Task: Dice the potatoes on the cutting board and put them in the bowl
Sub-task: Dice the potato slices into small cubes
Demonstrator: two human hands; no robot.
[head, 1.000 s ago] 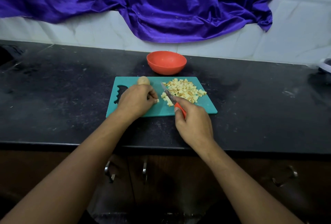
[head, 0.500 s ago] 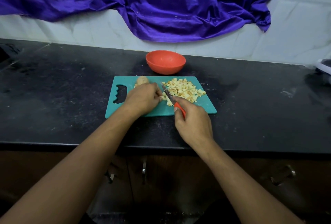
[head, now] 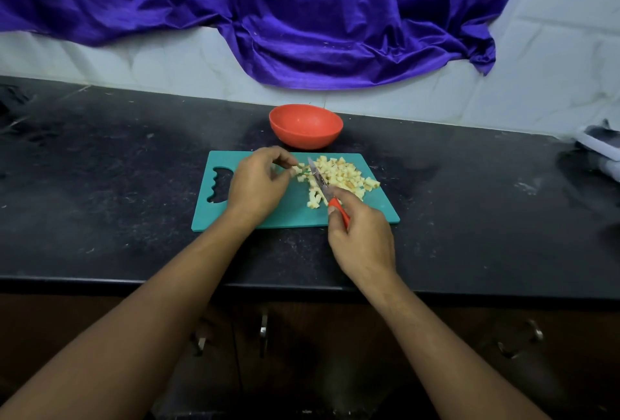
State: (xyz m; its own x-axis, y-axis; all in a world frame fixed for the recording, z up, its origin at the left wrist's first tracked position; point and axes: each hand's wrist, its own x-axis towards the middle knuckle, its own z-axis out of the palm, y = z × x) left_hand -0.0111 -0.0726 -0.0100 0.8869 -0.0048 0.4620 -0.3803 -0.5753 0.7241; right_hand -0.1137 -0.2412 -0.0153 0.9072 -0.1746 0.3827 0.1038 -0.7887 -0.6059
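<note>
left hand (head: 256, 181): my fingertips pinch a few dice (head: 299, 171) on board (head: 295, 213)
right hand (head: 362, 235): gripping knife (head: 322, 183), blade in pile (head: 342, 176)
bowl (head: 306, 126): behind board

Diced potato (head: 339, 176): pale cubes heaped beyond the knife grip, on teal cutting board (head: 295, 211) | Orange bowl (head: 306, 126): upright, behind board
</note>
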